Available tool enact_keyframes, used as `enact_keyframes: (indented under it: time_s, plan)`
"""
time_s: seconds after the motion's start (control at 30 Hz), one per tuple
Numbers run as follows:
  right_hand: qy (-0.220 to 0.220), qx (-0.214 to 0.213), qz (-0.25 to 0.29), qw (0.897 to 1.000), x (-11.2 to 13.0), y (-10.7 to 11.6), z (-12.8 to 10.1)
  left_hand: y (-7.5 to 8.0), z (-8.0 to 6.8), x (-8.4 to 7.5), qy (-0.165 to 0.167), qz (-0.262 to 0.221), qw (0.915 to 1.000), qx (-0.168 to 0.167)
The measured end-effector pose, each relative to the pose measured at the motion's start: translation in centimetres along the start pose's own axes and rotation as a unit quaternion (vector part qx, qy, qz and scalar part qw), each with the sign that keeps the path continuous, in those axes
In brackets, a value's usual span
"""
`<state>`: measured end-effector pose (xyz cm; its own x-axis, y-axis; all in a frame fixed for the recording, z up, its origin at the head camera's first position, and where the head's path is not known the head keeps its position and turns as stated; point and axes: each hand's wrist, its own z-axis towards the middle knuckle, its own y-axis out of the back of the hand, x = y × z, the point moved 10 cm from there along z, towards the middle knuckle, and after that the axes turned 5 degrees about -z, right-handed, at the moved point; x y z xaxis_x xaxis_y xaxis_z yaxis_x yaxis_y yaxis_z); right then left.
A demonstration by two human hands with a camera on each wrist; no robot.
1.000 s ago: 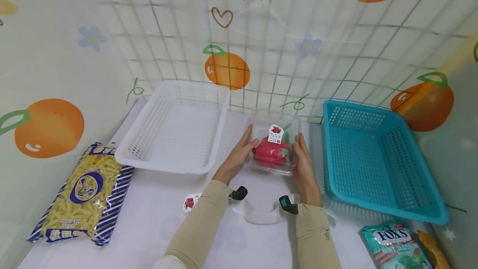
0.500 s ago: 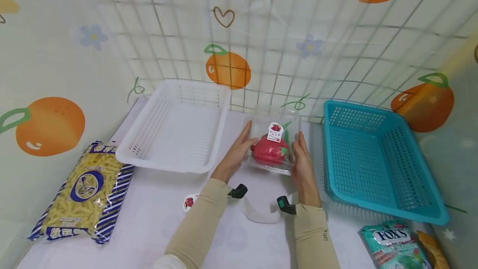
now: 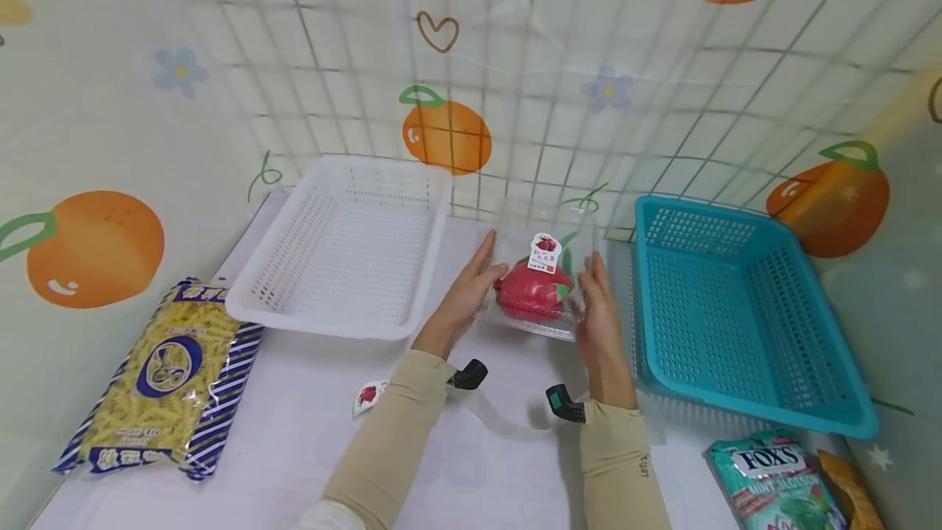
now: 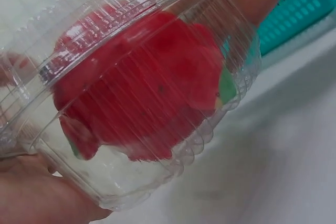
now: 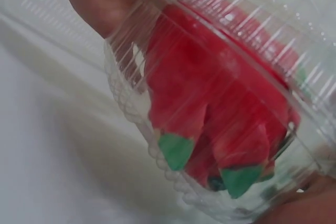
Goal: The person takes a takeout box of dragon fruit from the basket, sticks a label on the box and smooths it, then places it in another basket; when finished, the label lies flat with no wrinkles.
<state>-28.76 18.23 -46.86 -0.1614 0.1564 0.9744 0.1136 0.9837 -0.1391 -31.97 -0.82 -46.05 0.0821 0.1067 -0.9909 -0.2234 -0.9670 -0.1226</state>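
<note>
In the head view, a clear plastic clamshell box (image 3: 508,313) is held level between both hands at the middle of the table. Inside lies a red dragon fruit (image 3: 531,289) with green-tipped scales, and a white label (image 3: 545,253) is stuck on the lid. My left hand (image 3: 462,297) grips the box's left side, its thumb near the lid's edge. On the opposite side my right hand (image 3: 602,313) holds the box wall. Both wrist views show the ribbed base raised over the white surface, the fruit (image 4: 142,82) visible through the wall.
A white basket (image 3: 324,327) stands left of the box and a teal basket (image 3: 758,414) right. Further left lies a bag of spiral pasta (image 3: 165,383). A Fox's candy bag (image 3: 780,477) lies front right. A loose dragon fruit label (image 3: 368,397) lies by the left sleeve.
Both hands and the box have shifted slightly up and away over the last second. The grip looks the same, and the baskets and bags stay in place.
</note>
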Motion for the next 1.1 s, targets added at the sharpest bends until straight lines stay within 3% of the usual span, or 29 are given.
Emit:
enact_keyframes:
  time_s: [0.43,0.77,1.1]
  plan:
    - [0.020,-0.017,-0.002,1.000,2.9,-0.5,-1.5,-0.3,-1.2,-3.2,-0.010,-0.006,0.9999,0.003]
    - [0.033,-0.015,0.001,0.999,4.4,-1.1,-2.7,-0.3,-2.3,-4.8,-0.013,-0.008,0.9999,0.006]
    - [0.047,-0.017,0.010,0.999,6.0,-1.6,-3.9,-0.4,-3.4,-7.0,-0.038,-0.012,0.9992,0.007]
